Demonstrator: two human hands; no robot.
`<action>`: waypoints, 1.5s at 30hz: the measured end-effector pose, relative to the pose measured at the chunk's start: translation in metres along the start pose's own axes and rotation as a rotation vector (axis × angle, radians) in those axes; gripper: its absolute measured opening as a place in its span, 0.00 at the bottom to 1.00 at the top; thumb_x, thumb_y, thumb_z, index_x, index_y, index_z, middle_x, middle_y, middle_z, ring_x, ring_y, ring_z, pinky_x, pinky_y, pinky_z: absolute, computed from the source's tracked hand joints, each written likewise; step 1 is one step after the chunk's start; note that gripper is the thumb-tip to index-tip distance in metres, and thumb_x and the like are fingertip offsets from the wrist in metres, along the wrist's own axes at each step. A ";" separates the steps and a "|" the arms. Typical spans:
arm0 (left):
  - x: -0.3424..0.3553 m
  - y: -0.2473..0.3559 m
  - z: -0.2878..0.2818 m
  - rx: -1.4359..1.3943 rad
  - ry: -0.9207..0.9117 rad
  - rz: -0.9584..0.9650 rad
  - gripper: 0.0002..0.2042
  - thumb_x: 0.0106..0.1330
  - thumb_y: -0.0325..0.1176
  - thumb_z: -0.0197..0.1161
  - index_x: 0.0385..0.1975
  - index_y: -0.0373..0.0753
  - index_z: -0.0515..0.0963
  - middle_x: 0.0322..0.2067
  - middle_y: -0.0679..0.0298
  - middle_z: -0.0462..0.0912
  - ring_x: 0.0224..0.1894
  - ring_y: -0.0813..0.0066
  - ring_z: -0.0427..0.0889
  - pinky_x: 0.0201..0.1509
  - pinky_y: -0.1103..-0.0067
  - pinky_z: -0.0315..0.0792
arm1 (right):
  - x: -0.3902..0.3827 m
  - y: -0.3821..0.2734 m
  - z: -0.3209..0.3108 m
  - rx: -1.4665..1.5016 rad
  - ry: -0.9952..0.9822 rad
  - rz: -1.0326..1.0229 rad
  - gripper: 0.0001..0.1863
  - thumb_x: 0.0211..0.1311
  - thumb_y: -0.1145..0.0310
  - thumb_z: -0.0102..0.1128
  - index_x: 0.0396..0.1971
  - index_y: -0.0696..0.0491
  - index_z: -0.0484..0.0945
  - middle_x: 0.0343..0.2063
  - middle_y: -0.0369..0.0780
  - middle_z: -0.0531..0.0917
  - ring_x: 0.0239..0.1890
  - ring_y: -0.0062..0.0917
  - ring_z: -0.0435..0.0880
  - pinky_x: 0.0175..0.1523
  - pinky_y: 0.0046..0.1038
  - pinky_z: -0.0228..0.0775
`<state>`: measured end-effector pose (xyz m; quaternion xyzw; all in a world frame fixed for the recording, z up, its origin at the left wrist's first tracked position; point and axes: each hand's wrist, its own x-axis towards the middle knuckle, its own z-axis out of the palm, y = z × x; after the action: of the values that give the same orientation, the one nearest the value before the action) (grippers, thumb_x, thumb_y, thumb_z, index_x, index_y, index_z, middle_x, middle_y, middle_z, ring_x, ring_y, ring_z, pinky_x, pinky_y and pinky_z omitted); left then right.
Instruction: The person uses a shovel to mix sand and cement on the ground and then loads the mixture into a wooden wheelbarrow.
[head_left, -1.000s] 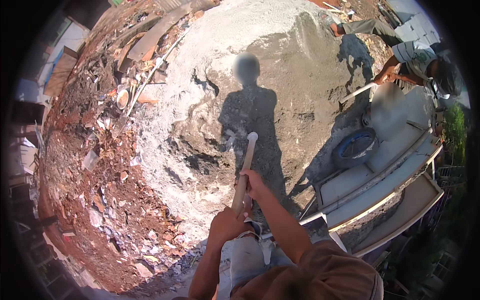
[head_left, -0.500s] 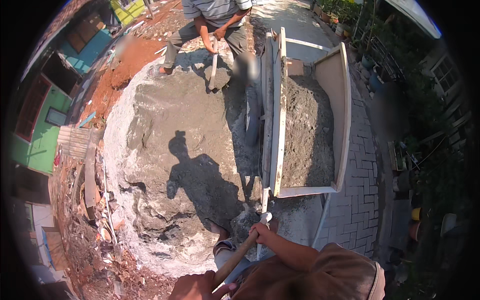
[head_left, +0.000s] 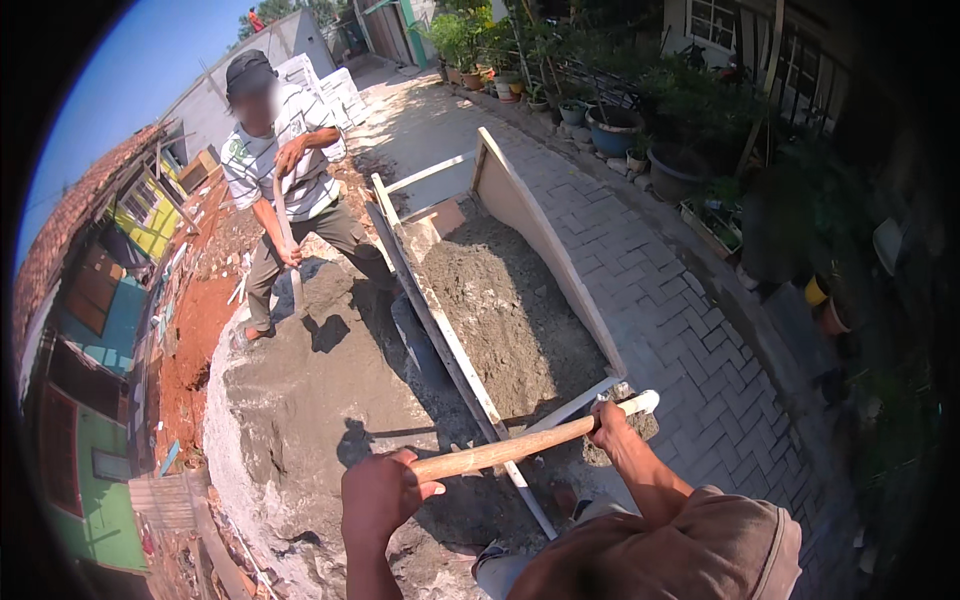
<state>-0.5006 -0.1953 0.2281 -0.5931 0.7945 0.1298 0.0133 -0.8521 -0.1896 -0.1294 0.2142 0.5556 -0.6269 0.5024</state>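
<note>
A wooden-handled hoe [head_left: 500, 455] lies across in front of me, gripped by both fists. My left hand [head_left: 385, 492] is closed round the handle's near end. Close to the pale head, my right hand [head_left: 612, 425] wraps the other end. Grey wet mortar clings around the hoe's head, partly hidden by my right hand, at the near end of a wooden-sided handcart [head_left: 545, 240]. Grey mortar mix [head_left: 495, 310] partly fills the cart. To its left spreads a larger bed of wet mortar [head_left: 300, 400] on the ground.
A co-worker [head_left: 290, 170] stands at the far left, holding a long-handled tool [head_left: 281, 215] in the mortar. A cart wheel [head_left: 415, 345] is on the left side. Paving [head_left: 680, 330] runs along the right, with potted plants [head_left: 610, 130] beyond. Rubble and red soil lie left.
The hoe has swung from low over the mortar bed up to the right, its head now at the cart's near end. The view has tilted up and turned; the co-worker stands more upright.
</note>
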 end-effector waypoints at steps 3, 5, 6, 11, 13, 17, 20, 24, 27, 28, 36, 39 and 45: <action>-0.001 -0.001 -0.017 -0.010 0.132 -0.107 0.20 0.44 0.47 0.76 0.34 0.42 0.84 0.29 0.58 0.85 0.32 0.58 0.84 0.38 0.67 0.76 | -0.065 -0.058 0.080 -0.133 -0.055 -0.078 0.08 0.51 0.75 0.57 0.30 0.52 0.68 0.20 0.36 0.69 0.21 0.28 0.71 0.28 0.36 0.76; -0.006 -0.031 -0.004 -0.045 0.219 -0.192 0.18 0.45 0.44 0.76 0.34 0.42 0.84 0.30 0.57 0.85 0.33 0.57 0.84 0.38 0.67 0.76 | -0.085 -0.072 0.121 -0.258 -0.203 -0.171 0.09 0.53 0.72 0.60 0.30 0.53 0.68 0.22 0.37 0.70 0.22 0.28 0.74 0.31 0.39 0.78; -0.005 -0.047 0.018 -0.080 0.264 -0.235 0.18 0.45 0.44 0.76 0.33 0.42 0.84 0.29 0.57 0.85 0.33 0.57 0.84 0.38 0.67 0.76 | -0.098 -0.075 0.140 -0.222 -0.265 -0.249 0.10 0.53 0.71 0.61 0.29 0.54 0.68 0.22 0.37 0.72 0.23 0.27 0.75 0.30 0.39 0.78; 0.018 -0.082 0.133 -0.266 0.315 -0.350 0.21 0.46 0.48 0.76 0.37 0.43 0.85 0.27 0.51 0.85 0.33 0.52 0.85 0.37 0.65 0.78 | -0.148 -0.116 0.181 -0.378 -0.408 -0.683 0.16 0.58 0.70 0.63 0.37 0.56 0.64 0.27 0.41 0.78 0.23 0.27 0.81 0.26 0.30 0.77; 0.023 -0.067 0.176 -0.310 0.456 -0.297 0.19 0.45 0.45 0.78 0.34 0.41 0.84 0.26 0.52 0.84 0.32 0.51 0.84 0.36 0.65 0.77 | -0.133 -0.137 0.174 -0.349 -0.437 -0.855 0.18 0.60 0.69 0.62 0.41 0.57 0.61 0.27 0.41 0.78 0.24 0.27 0.82 0.26 0.28 0.76; 0.015 -0.052 0.231 -0.426 0.482 -0.171 0.18 0.43 0.42 0.78 0.31 0.40 0.83 0.26 0.54 0.83 0.30 0.49 0.82 0.34 0.64 0.75 | -0.191 -0.168 0.127 -0.252 -0.530 -0.721 0.15 0.63 0.63 0.58 0.39 0.56 0.64 0.24 0.41 0.79 0.22 0.29 0.84 0.22 0.26 0.72; -0.007 -0.037 0.245 -0.421 0.465 -0.062 0.16 0.44 0.42 0.75 0.30 0.41 0.83 0.26 0.54 0.82 0.30 0.50 0.81 0.34 0.64 0.75 | -0.182 -0.167 0.075 -0.176 -0.396 -0.613 0.17 0.61 0.66 0.59 0.39 0.60 0.64 0.22 0.45 0.77 0.17 0.33 0.81 0.21 0.31 0.75; -0.040 -0.024 0.241 -0.349 0.256 -0.161 0.15 0.42 0.43 0.73 0.32 0.49 0.86 0.28 0.58 0.84 0.33 0.53 0.83 0.36 0.67 0.76 | -0.128 -0.135 -0.007 -0.142 -0.161 -0.486 0.16 0.56 0.66 0.59 0.37 0.60 0.66 0.20 0.43 0.77 0.18 0.33 0.80 0.23 0.34 0.77; -0.047 -0.044 0.234 -0.295 0.045 -0.265 0.19 0.39 0.47 0.76 0.34 0.51 0.86 0.30 0.57 0.85 0.35 0.58 0.85 0.40 0.70 0.78 | -0.114 -0.091 -0.048 -0.148 -0.034 -0.364 0.15 0.54 0.65 0.61 0.35 0.60 0.69 0.19 0.43 0.77 0.18 0.34 0.80 0.25 0.37 0.80; -0.042 -0.052 0.230 -0.287 -0.006 -0.267 0.20 0.39 0.48 0.76 0.34 0.50 0.86 0.30 0.57 0.85 0.35 0.58 0.85 0.40 0.70 0.78 | -0.101 -0.080 -0.064 -0.197 0.006 -0.366 0.16 0.53 0.65 0.62 0.34 0.61 0.71 0.22 0.43 0.77 0.20 0.32 0.79 0.25 0.34 0.77; -0.001 -0.091 0.172 -0.273 -0.031 -0.288 0.26 0.34 0.46 0.81 0.40 0.52 0.86 0.33 0.60 0.87 0.37 0.65 0.87 0.43 0.72 0.79 | -0.152 -0.064 -0.051 -0.135 -0.122 -0.248 0.16 0.54 0.60 0.63 0.33 0.58 0.73 0.23 0.41 0.78 0.23 0.32 0.80 0.33 0.39 0.79; -0.006 -0.107 0.172 -0.323 0.053 -0.248 0.24 0.37 0.45 0.80 0.40 0.50 0.86 0.33 0.59 0.87 0.36 0.65 0.87 0.43 0.72 0.79 | -0.167 -0.070 -0.020 -0.170 -0.228 -0.336 0.15 0.55 0.60 0.63 0.34 0.55 0.72 0.24 0.39 0.76 0.25 0.28 0.81 0.34 0.37 0.81; -0.102 -0.145 0.243 -0.619 0.086 -0.440 0.20 0.45 0.42 0.78 0.39 0.43 0.85 0.32 0.57 0.87 0.36 0.64 0.87 0.41 0.72 0.78 | -0.212 -0.034 0.072 -0.329 -0.693 -0.580 0.16 0.59 0.72 0.61 0.42 0.62 0.68 0.30 0.42 0.80 0.31 0.27 0.82 0.33 0.28 0.78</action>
<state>-0.3656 -0.0835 -0.0166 -0.7305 0.5712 0.3324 -0.1722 -0.7755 -0.1759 0.0836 -0.2538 0.4841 -0.6793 0.4896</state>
